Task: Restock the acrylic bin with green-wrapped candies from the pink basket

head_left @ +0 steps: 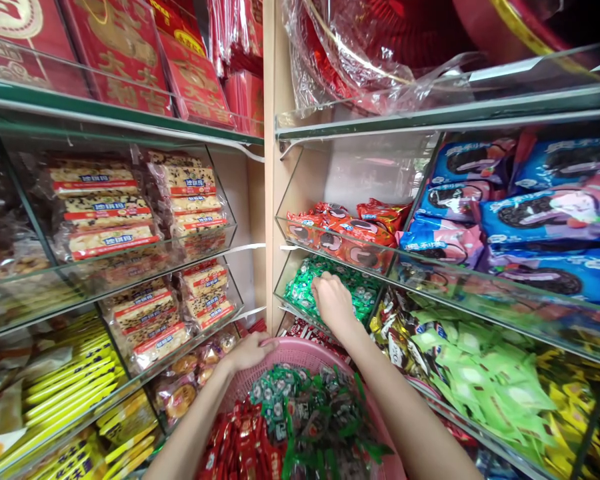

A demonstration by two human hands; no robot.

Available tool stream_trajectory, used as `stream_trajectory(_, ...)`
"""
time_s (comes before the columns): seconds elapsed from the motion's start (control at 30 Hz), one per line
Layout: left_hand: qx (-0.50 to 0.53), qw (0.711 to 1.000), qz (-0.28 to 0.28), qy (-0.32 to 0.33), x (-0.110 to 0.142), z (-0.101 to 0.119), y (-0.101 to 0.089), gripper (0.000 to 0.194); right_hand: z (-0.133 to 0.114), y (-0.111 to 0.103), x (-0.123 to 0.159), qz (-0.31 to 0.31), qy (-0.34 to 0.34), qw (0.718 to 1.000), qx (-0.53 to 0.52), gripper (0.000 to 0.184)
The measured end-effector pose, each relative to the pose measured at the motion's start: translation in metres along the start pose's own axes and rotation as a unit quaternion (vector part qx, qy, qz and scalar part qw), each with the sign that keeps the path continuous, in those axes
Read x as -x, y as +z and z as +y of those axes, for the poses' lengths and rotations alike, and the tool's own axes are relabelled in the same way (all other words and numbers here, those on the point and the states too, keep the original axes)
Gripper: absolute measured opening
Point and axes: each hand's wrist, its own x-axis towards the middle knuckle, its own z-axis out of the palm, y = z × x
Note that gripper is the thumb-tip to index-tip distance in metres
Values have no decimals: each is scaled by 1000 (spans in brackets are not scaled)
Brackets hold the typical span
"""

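Note:
My left hand (250,352) is closed on the far-left rim of a pink plastic basket (275,353). Inside the basket lie red-wrapped sweets (240,443), with green-wrapped candies (280,390) and darker candies with green wrapper ends (325,420) beside them. Beyond the basket, my right hand (331,300) is at a clear shelf bin of green-wrapped candies (363,297). Its fingers are curled together over the candies, and whatever they hold is hidden. The right forearm passes over the basket's right side.
Just above my right hand is a bin of red cookie packs (350,233). Blue cookie packs (550,220) and light-green packets (485,373) fill bins to the right. Wrapped nut bars (105,213) stand on the left shelves. A wooden post (275,167) divides the shelves.

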Motion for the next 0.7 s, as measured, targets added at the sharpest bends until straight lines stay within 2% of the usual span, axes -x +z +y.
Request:
stream_trajectory(0.13, -17, 1000, -3, 3, -3, -5, 1, 46, -4, -14, 11, 72, -28, 994, -79, 25)
stream_trajectory(0.23, -7, 1000, -2, 5, -4, -7, 2, 47, -12, -18, 27, 103, -83, 973, -190, 24)
stream_trajectory(0.3, -5, 1000, 2, 8, -5, -9, 3, 46, -18, -12, 39, 74, -117, 955, -264, 22)
stream_trajectory(0.43, 6, 1000, 3, 28, -4, -8, 4, 42, -23, 20, 58, -65, -172, 927, -328, 19)
stream_trajectory(0.53, 2, 1000, 5, 13, -2, -6, 4, 44, -20, 47, 64, -132, -161, 929, -305, 19)
stream_trajectory(0.7, -17, 1000, 10, 14, -2, -6, 3, 44, -15, 72, 67, -173, -111, 941, -268, 19)
